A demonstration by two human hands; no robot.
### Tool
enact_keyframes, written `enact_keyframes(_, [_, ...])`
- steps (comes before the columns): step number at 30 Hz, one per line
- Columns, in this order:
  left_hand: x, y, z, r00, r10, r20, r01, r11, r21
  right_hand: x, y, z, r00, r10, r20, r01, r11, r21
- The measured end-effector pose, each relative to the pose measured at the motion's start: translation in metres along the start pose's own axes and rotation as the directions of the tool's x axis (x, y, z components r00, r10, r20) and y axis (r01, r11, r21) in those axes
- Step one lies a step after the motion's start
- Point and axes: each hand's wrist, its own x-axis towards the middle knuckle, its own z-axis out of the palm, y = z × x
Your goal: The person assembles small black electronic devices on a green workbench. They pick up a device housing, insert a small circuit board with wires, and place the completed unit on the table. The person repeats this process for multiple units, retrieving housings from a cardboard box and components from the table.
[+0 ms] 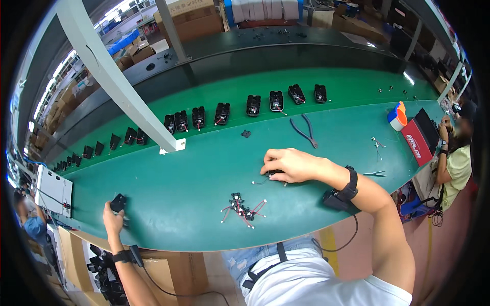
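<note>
At the left end of the green bench top, my left hand (113, 220) is closed round a black plastic housing (118, 203). My right hand (293, 164) is over the middle of the bench, its fingers pinched on a small black part with a thin wire (267, 176), mostly covered by the fingers. A heap of small black parts with red wires and white plugs (242, 208) lies between my hands, closer to me. Beyond my right hand rest blue-handled pliers (306, 133). A small black cross-shaped piece (246, 133) lies farther off to their left.
Several black housings with wires (222, 113) stand in a row along the green belt (235, 92). A white post (117, 81) rises from the bench. On the right are tweezers (374, 174), loose wired parts (377, 144), a red box (419, 136) and a seated person (454, 163). Below left, a carton (76, 255) holds black parts.
</note>
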Motion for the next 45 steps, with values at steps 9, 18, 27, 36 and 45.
enact_keyframes(9, [-0.074,0.245,0.015,0.850,0.514,0.116,-0.022,0.254,-0.967,0.002,0.000,0.013,0.823,0.546,-0.154,-0.337,0.689,0.642])
enact_keyframes(18, [-0.106,0.403,0.041,0.595,0.760,0.260,0.355,0.041,-0.934,-0.021,-0.018,0.003,0.795,0.588,-0.149,-0.106,0.376,0.921])
enact_keyframes(27, [-0.121,0.406,0.043,0.597,0.741,0.308,0.241,0.200,-0.950,-0.030,-0.028,-0.003,0.752,0.599,-0.273,0.038,0.374,0.927])
enact_keyframes(36, [-0.123,0.396,0.047,0.544,0.764,0.347,0.124,0.336,-0.934,-0.034,-0.040,0.000,0.725,0.550,-0.414,0.124,0.488,0.864])
enact_keyframes(45, [-0.122,0.394,0.050,0.365,0.895,0.258,0.433,0.083,-0.898,-0.030,-0.057,-0.002,0.808,0.313,-0.498,0.032,0.822,0.568])
